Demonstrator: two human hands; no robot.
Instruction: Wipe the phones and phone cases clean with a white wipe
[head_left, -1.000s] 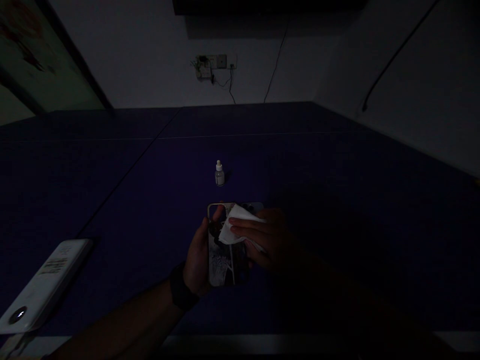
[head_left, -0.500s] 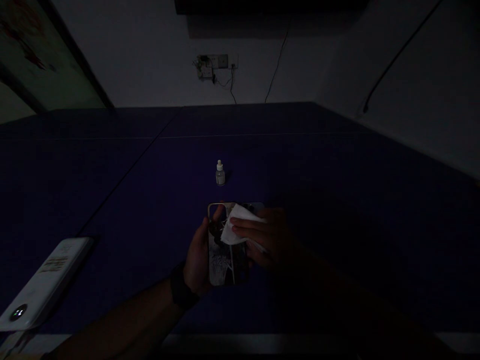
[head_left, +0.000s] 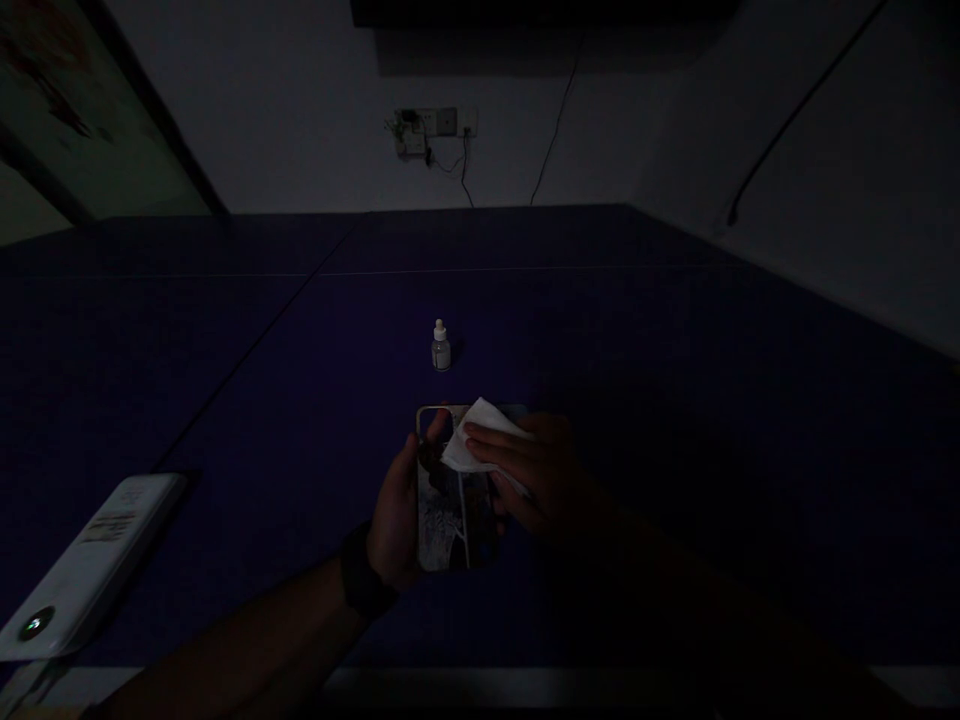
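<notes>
My left hand [head_left: 395, 515], with a dark band at the wrist, grips a phone case [head_left: 442, 520] by its left side. The case bears a dark and grey picture, and a finger shows through the opening at its upper left. Folded white tissue [head_left: 481, 415] lies against the upper right part of the case, pinched under the fingers of my right hand [head_left: 529, 465]. The lower part of that hand fades into shadow. Just beyond the case stands a small upright dropper bottle [head_left: 441, 353] with a white top.
On the left of the dark blue table [head_left: 300, 420] lies a white power bank [head_left: 97, 560] with a lit round display. Wall sockets [head_left: 435, 123] with plugs and cables are at the back. A dark cable [head_left: 802, 110] hangs along the right wall.
My right hand and the tissue have shifted slightly upward on the case, and the tissue's shape has changed. My left hand and the bottle stay in place.
</notes>
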